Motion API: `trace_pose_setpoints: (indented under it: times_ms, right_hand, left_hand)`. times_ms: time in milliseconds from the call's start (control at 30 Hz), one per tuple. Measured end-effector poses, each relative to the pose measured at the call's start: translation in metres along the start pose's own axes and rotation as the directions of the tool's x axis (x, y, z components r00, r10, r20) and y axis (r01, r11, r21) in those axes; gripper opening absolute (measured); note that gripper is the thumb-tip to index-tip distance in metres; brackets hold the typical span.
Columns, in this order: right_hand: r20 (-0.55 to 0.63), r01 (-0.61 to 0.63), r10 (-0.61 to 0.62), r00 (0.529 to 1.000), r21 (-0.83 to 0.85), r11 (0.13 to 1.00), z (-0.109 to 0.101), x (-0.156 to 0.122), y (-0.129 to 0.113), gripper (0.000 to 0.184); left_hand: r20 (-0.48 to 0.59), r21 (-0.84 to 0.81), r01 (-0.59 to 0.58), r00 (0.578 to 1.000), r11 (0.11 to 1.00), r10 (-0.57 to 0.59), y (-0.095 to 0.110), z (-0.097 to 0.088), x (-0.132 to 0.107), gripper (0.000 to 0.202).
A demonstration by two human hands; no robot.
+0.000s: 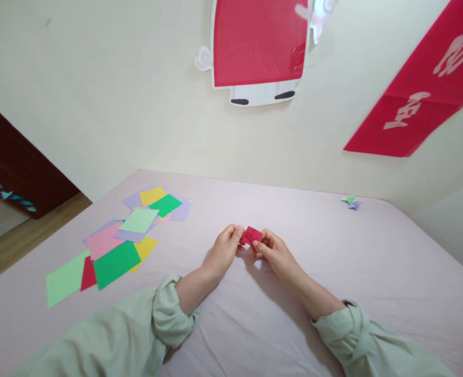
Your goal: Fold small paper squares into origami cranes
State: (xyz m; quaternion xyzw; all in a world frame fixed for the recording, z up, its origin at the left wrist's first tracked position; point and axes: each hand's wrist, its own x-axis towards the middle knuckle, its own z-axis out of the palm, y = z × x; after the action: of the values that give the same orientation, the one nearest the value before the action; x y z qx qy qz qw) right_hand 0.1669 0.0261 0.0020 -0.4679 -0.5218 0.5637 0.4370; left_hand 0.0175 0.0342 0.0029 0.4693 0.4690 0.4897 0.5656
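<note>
A small folded piece of red paper [251, 235] is held between both hands just above the pale pink sheet [333, 262]. My left hand [226, 248] pinches its left end with closed fingers. My right hand [274, 251] pinches its right end, fingers curled. Both forearms come out of rolled light green sleeves and rest on the sheet.
Several loose coloured paper squares [117, 241] in green, pink, yellow, lilac and red lie scattered at the left. Two small folded paper shapes [351, 202] sit at the far right near the wall. A red poster [260, 42] and red banner [416, 94] hang on the wall.
</note>
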Motion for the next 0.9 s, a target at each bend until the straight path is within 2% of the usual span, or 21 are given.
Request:
trace_pose_setpoints:
  times_ms: [100, 167, 233, 300, 367, 433, 533, 633, 733, 900]
  right_hand:
    - [-0.099, 0.038, -0.045, 0.994, -0.076, 0.996, -0.006, 0.002, 0.0, 0.022]
    - [-0.149, 0.084, -0.117, 0.982, -0.208, 0.974, -0.008, 0.002, -0.001, 0.018]
    - [-0.174, 0.134, -0.22, 0.96, -0.405, 0.904, -0.006, -0.001, -0.004, 0.014]
    - [-0.143, 0.17, -0.292, 0.946, -0.547, 0.82, -0.003, -0.005, -0.005, 0.012]
    - [-0.087, 0.212, -0.332, 0.939, -0.614, 0.76, 0.0, -0.008, -0.004, 0.008]
    - [-0.021, 0.261, -0.352, 0.936, -0.629, 0.732, 0.002, -0.009, -0.002, 0.002]
    - [0.044, 0.319, -0.369, 0.928, -0.603, 0.731, 0.002, -0.009, -0.001, 0.005]
    - [-0.013, 0.307, -0.387, 0.922, -0.582, 0.753, -0.002, -0.008, -0.004, 0.004]
    - [-0.104, 0.263, -0.367, 0.924, -0.525, 0.809, -0.006, -0.006, -0.008, 0.008]
    - [-0.049, 0.23, -0.266, 0.963, -0.366, 0.902, -0.005, -0.001, -0.005, 0.01]
  left_hand:
    - [-0.116, 0.025, -0.056, 0.991, 0.998, 0.059, -0.001, -0.001, 0.0, 0.035]
    - [-0.051, 0.067, -0.08, 0.995, 0.995, 0.083, 0.0, 0.002, -0.003, 0.032]
    - [0.039, 0.066, -0.037, 0.999, 0.997, 0.035, 0.003, 0.006, -0.008, 0.027]
    - [0.112, 0.029, -0.041, 0.993, 0.999, 0.038, 0.005, 0.01, -0.011, 0.026]
    - [0.144, 0.022, -0.079, 0.987, 0.997, 0.075, 0.006, 0.012, -0.012, 0.025]
    - [0.13, 0.031, -0.09, 0.988, 0.995, 0.086, 0.004, 0.011, -0.011, 0.023]
    - [0.064, 0.017, -0.025, 0.998, 1.0, 0.024, 0.001, 0.007, -0.006, 0.02]
    - [0.023, -0.008, 0.046, 0.999, 0.999, -0.046, -0.001, 0.003, -0.003, 0.023]
    - [0.022, 0.01, 0.062, 0.998, 0.998, -0.062, -0.001, 0.002, -0.003, 0.025]
    - [0.105, 0.057, 0.041, 0.993, 0.998, -0.047, -0.002, 0.004, -0.003, 0.024]
